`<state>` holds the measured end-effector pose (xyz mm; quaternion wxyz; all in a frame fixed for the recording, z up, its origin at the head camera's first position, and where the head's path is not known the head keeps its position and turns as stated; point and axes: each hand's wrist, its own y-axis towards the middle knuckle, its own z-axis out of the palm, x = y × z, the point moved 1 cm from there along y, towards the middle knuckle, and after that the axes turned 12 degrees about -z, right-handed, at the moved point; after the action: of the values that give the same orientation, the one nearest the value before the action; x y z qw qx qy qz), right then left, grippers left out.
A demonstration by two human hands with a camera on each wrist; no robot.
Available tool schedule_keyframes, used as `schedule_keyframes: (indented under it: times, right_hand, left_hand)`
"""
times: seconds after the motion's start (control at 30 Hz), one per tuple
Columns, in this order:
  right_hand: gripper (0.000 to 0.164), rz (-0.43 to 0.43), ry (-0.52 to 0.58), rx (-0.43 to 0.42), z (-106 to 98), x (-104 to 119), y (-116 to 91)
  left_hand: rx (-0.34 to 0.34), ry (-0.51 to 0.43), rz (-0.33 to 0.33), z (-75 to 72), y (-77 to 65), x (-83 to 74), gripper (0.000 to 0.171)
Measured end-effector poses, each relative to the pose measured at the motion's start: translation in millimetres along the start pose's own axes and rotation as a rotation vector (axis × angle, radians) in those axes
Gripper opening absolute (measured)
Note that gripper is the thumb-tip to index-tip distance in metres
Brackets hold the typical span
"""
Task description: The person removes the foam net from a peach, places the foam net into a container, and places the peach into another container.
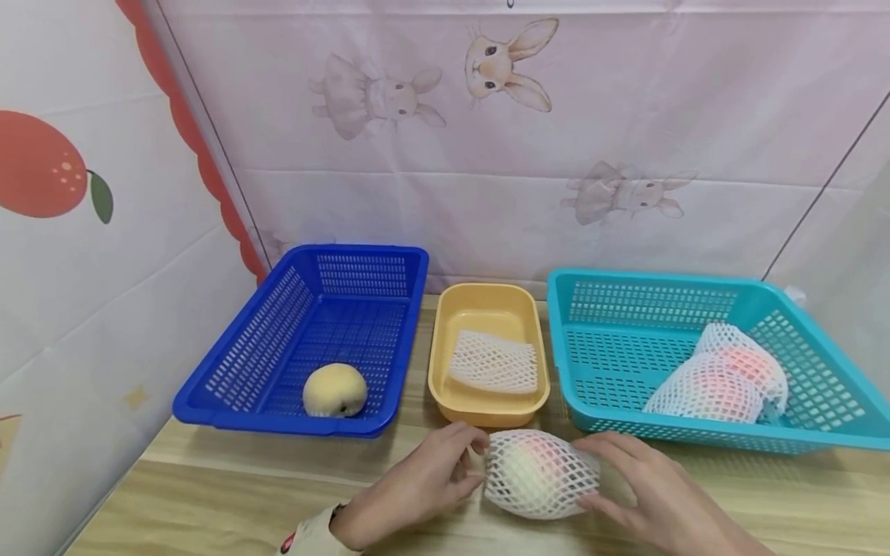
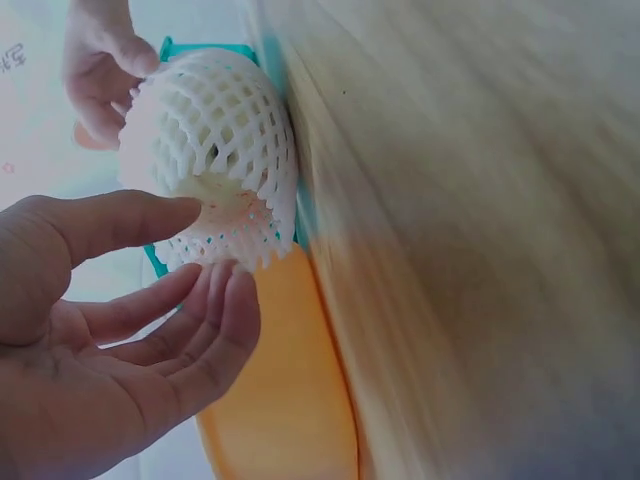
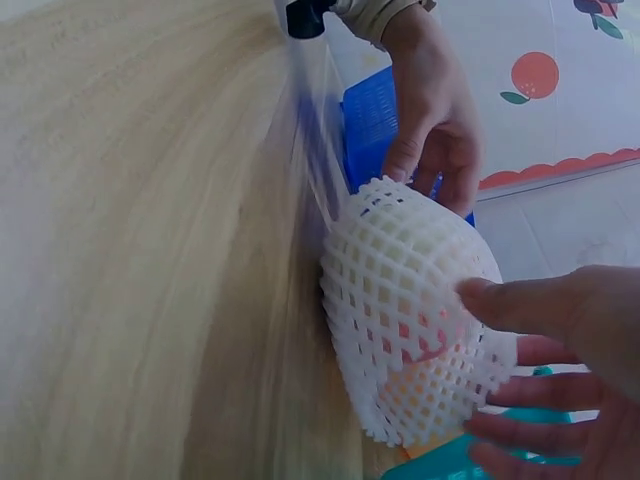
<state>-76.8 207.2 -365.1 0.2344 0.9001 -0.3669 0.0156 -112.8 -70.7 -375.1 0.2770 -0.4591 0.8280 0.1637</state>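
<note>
A peach [image 1: 531, 463], pale yellow with a red blush, lies inside a white foam net sleeve [image 3: 400, 290] above the wooden table in front of me. My left hand [image 1: 434, 471] is at the sleeve's left end, its thumb and curled fingers on the rim. Through that open end part of the fruit shows in the left wrist view. At the opposite end my right hand [image 1: 643, 479] holds the sleeve between thumb and fingers. Another foam net sleeve [image 1: 494, 363] lies flat in a yellow tray [image 1: 487, 293]. A bare yellow peach [image 1: 335, 390] sits in a blue basket [image 1: 348, 332].
A teal basket [image 1: 626, 347] stands at the right, holding fruits in foam nets [image 1: 723, 378]. The blue basket, yellow tray and teal basket stand side by side along the printed backdrop [image 1: 452, 208]. A patterned cloth [image 1: 83, 270] hangs on the left.
</note>
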Motion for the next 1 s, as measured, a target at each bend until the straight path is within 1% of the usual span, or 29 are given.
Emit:
schedule_keyframes:
  times: [0.07, 0.17, 0.23, 0.3, 0.5, 0.63, 0.73, 0.87, 1.0]
  right_hand:
    - [0.043, -0.062, 0.006, -0.087, 1.8, -0.5, 0.6]
    - [0.04, -0.144, 0.065, -0.203, 4.6, -2.3, 1.9]
    - [0.036, -0.183, 0.1, -0.251, 6.3, -3.9, 2.1]
    - [0.031, -0.207, 0.129, -0.277, 7.8, -5.2, 2.1]
    - [0.015, -0.226, 0.17, -0.304, 11.4, -7.7, 2.1]
    - [0.017, -0.242, 0.182, -0.319, 11.6, -8.1, 3.3]
    - [0.018, -0.237, 0.183, -0.311, 11.4, -7.3, 4.1]
    - [0.021, -0.242, 0.187, -0.306, 12.2, -6.6, 5.1]
    - [0.022, -0.253, 0.199, -0.311, 13.1, -6.3, 6.1]
  left_hand:
    - [0.006, -0.03, -0.004, 0.5, 1.6, 0.8, 0.029]
    - [0.023, -0.063, -0.014, 1.2, 3.8, 1.2, 0.035]
    - [0.038, -0.082, -0.023, 1.9, 5.0, 1.2, 0.042]
    - [0.047, -0.099, -0.03, 2.8, 5.8, 0.9, 0.05]
    - [0.035, -0.107, -0.044, 8.2, 11.6, -3.6, 0.072]
    - [0.035, -0.11, -0.058, 12.6, 16.5, -7.4, 0.085]
    - [0.056, -0.124, -0.082, 14.8, 18.7, -10.5, 0.088]
    - [0.084, -0.153, -0.122, 17.6, 20.7, -15.0, 0.088]
    - [0.089, -0.149, -0.14, 20.3, 23.1, -19.0, 0.087]
